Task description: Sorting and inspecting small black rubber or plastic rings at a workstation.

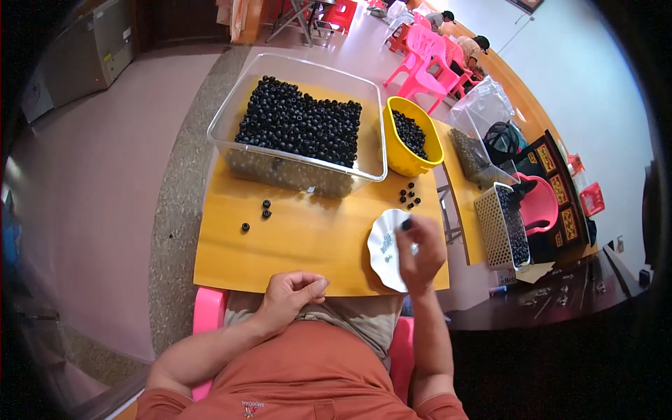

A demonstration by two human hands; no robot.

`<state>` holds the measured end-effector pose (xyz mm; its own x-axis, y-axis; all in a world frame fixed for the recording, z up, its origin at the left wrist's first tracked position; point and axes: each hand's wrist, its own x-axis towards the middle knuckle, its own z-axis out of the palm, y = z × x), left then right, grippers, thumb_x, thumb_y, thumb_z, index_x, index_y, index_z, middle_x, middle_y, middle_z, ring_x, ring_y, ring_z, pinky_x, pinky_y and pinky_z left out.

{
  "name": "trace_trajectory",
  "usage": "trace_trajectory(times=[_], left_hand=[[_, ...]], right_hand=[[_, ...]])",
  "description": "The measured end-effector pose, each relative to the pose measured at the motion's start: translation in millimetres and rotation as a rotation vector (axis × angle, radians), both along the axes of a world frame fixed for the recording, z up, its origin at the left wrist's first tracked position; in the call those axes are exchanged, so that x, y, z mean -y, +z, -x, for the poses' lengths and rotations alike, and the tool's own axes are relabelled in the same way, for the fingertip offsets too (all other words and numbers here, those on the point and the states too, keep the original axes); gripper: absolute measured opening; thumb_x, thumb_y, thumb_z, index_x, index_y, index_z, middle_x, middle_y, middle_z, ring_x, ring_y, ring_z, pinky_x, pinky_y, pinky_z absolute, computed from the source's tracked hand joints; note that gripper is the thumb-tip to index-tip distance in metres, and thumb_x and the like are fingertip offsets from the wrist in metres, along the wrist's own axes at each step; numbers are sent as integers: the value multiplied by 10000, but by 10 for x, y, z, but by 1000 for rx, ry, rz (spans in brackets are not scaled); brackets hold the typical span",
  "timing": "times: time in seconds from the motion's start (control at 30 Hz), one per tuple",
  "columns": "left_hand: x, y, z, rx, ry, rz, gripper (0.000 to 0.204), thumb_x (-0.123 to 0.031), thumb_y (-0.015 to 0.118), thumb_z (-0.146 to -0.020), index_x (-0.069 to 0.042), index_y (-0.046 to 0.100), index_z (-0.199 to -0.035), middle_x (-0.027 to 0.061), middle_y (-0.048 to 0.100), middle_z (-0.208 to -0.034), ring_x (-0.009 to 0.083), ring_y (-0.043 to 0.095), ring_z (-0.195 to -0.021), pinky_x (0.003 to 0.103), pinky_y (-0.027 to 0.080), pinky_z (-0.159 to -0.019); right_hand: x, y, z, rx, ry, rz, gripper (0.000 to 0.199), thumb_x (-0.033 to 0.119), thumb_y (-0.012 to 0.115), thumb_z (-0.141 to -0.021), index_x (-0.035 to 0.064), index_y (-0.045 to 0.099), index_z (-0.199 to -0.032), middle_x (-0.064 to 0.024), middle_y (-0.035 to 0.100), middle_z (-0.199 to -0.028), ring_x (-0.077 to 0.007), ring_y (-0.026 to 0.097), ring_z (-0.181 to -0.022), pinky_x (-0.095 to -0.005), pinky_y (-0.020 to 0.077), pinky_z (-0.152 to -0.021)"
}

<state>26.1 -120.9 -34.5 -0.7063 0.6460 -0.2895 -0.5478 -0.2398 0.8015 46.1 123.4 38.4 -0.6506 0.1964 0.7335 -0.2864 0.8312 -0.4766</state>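
My right hand (422, 255) is raised over the right part of a white wavy-edged dish (379, 238), pinching a small black round piece (407, 225) between thumb and fingers. Small pale bits (387, 243) lie in the dish, partly hidden by that hand. Close to the table's front edge, my left hand (294, 299) is closed, thumb against fingers; whatever it may hold is hidden. Several black pieces with holes (411, 194) lie just beyond the dish. Three more like them (266, 204) are scattered on the left of the wooden table (315, 245).
A large clear plastic bin (280, 175) of black pieces stands at the table's far side, beside a yellow basket (413, 165) of the same. To the right are a white perforated basket (495, 231) and another clear bin (483, 119). Pink chairs (427, 63) and people are behind.
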Motion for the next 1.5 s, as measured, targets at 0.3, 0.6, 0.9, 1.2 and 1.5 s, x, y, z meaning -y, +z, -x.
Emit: trace_trajectory(times=[0.3,0.6,0.9,1.2,1.5], left_hand=[[18,-8,1,-17,-31,7,239,-134,636,-920,57,638,-1063,89,665,-1001,117,641,-816,242,548,-761],[34,-70,26,14,2,-26,236,-119,638,-914,63,628,-1066,93,665,-992,117,640,-817,254,554,-769],[13,-91,5,-30,-9,-13,207,-109,636,-914,57,642,-1039,75,663,-968,113,637,-811,245,547,-742],[-4,-126,2,-105,-34,13,226,-137,654,-906,35,655,-1053,42,669,-897,85,616,-785,228,524,-710],[48,-38,20,-110,-77,136,265,-184,646,-915,37,652,-1060,46,671,-870,80,608,-747,228,506,-680]], right_hand=[[-1325,485,1205,23,-261,-38,313,104,671,-859,-41,633,-1134,-85,674,-946,-114,622,-749,-210,487,-582],[-1393,37,1139,250,-30,286,221,112,676,-868,-48,680,-1022,-64,677,-822,-99,606,-640,-225,494,-568],[-1000,143,911,284,135,190,122,17,667,-866,-32,678,-977,-19,645,-801,-71,598,-670,-197,495,-617],[112,704,1231,224,324,-72,118,-28,677,-820,-34,670,-937,-66,658,-842,-89,618,-734,-220,492,-644],[924,679,1322,181,559,-430,111,-11,683,-768,14,690,-877,-102,669,-853,-251,663,-681,-311,525,-611]])
